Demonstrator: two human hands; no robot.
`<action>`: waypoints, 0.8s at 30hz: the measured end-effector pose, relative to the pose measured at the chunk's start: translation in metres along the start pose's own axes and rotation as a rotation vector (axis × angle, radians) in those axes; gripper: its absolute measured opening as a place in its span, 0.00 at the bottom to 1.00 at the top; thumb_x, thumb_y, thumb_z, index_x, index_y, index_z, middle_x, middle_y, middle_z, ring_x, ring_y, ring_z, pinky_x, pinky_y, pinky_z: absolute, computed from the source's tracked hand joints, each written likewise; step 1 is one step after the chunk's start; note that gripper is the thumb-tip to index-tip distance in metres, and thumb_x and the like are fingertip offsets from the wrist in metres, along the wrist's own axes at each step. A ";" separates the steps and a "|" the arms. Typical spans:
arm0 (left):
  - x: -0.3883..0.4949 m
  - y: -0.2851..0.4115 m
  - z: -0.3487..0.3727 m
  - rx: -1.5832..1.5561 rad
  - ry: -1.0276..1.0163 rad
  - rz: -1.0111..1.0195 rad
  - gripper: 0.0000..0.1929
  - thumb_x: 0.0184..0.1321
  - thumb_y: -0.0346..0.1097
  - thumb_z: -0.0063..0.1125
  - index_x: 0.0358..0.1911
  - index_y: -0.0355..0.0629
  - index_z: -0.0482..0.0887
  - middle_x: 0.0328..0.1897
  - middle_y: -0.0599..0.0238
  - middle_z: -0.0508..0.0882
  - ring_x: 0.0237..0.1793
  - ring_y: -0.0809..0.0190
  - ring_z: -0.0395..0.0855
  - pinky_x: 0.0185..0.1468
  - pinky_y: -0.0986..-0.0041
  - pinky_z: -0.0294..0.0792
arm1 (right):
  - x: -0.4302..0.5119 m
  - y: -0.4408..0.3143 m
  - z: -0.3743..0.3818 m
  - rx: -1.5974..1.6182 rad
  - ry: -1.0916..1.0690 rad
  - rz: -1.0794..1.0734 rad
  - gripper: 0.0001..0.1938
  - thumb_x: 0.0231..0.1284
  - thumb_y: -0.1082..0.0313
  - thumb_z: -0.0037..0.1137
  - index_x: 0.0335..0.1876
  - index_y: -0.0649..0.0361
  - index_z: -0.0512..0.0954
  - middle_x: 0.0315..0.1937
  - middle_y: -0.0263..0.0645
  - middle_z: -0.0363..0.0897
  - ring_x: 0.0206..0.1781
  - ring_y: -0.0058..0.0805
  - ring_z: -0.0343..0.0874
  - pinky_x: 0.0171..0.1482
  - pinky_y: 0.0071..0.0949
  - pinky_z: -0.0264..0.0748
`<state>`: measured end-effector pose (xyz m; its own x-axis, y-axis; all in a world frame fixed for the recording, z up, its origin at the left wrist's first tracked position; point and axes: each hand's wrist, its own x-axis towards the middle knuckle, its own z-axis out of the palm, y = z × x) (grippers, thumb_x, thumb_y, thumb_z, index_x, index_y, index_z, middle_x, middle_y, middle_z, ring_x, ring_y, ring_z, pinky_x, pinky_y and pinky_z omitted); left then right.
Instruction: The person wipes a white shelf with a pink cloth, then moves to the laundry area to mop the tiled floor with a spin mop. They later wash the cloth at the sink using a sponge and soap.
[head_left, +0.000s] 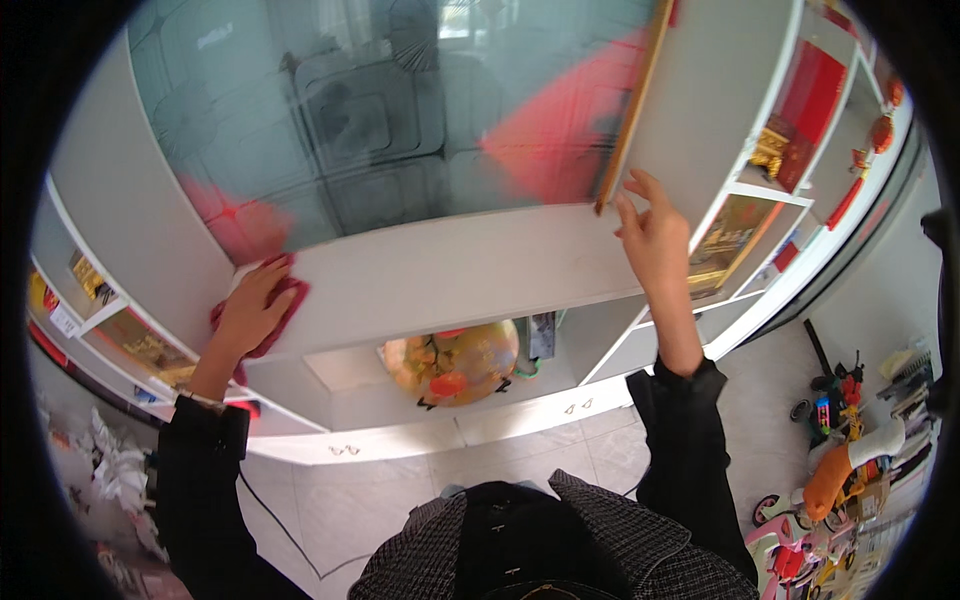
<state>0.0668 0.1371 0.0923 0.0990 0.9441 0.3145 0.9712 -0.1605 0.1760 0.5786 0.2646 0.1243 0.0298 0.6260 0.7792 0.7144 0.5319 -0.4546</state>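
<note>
My left hand (253, 309) presses a dark red cloth (294, 300) onto the left end of a white shelf (442, 262), close to the side panel. Part of the cloth hangs over the shelf's front edge. On the right, my right hand (654, 241) is raised with its fingers apart and nothing in them. Its fingertips are close to the lower end of a thin wooden strip (637, 112); whether they touch it I cannot tell. Behind the shelf stands a patterned glass panel (375, 120) with red areas.
A round, golden decorated object (480, 360) sits in the compartment below. Side cubbies hold gold ornaments (769, 152) and a framed picture (731, 244). Along the right wall are toys, including a pink ride-on toy (780, 536). A dark cable (281, 521) lies on the tiled floor (360, 487).
</note>
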 end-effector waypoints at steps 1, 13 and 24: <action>0.004 0.011 0.003 -0.004 -0.029 0.057 0.24 0.68 0.44 0.54 0.63 0.38 0.77 0.71 0.49 0.74 0.72 0.46 0.67 0.75 0.61 0.58 | -0.010 -0.002 -0.004 0.054 -0.054 0.047 0.18 0.65 0.64 0.62 0.58 0.62 0.77 0.42 0.46 0.87 0.26 0.38 0.85 0.31 0.34 0.79; 0.116 0.271 0.084 -0.445 -0.264 0.813 0.23 0.67 0.40 0.52 0.64 0.39 0.74 0.67 0.51 0.75 0.65 0.45 0.74 0.71 0.61 0.65 | -0.062 -0.034 0.006 0.425 -0.086 0.015 0.11 0.70 0.71 0.56 0.52 0.65 0.81 0.42 0.45 0.86 0.38 0.29 0.86 0.43 0.25 0.80; 0.050 0.080 0.029 -0.138 -0.147 0.322 0.23 0.72 0.42 0.47 0.67 0.42 0.73 0.71 0.57 0.75 0.69 0.51 0.71 0.73 0.63 0.62 | -0.082 -0.070 0.026 0.392 -0.348 -0.170 0.10 0.62 0.74 0.62 0.48 0.63 0.82 0.44 0.44 0.84 0.39 0.36 0.83 0.44 0.29 0.79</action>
<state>0.1555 0.1800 0.0954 0.4339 0.8689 0.2382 0.8483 -0.4831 0.2169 0.5081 0.1906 0.0806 -0.3441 0.6288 0.6973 0.3733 0.7730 -0.5129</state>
